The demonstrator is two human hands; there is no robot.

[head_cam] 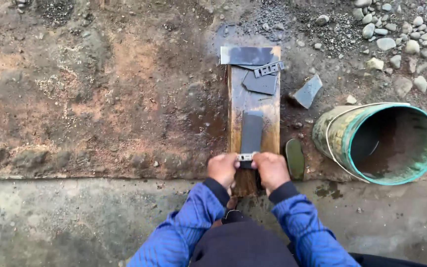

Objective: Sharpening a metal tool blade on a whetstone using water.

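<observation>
A wet wooden board (269, 116) lies lengthwise on the ground in front of me. On its near half rests a dark grey sharpening stone (251, 131). My left hand (223, 168) and my right hand (271, 169) press together at the stone's near end, both gripping a small metal blade (246, 156) held flat on the stone. Only a short silvery strip of the blade shows between my fingers. Both arms wear blue sleeves.
At the board's far end lie a flat grey sheet (245, 55), a dark stone slab (260, 83) and a small metal piece (268, 68). A grey stone chunk (308, 91) and a green oval stone (295, 158) lie right of the board. A tipped green bucket (342, 134) and pebbles (401, 29) are at right.
</observation>
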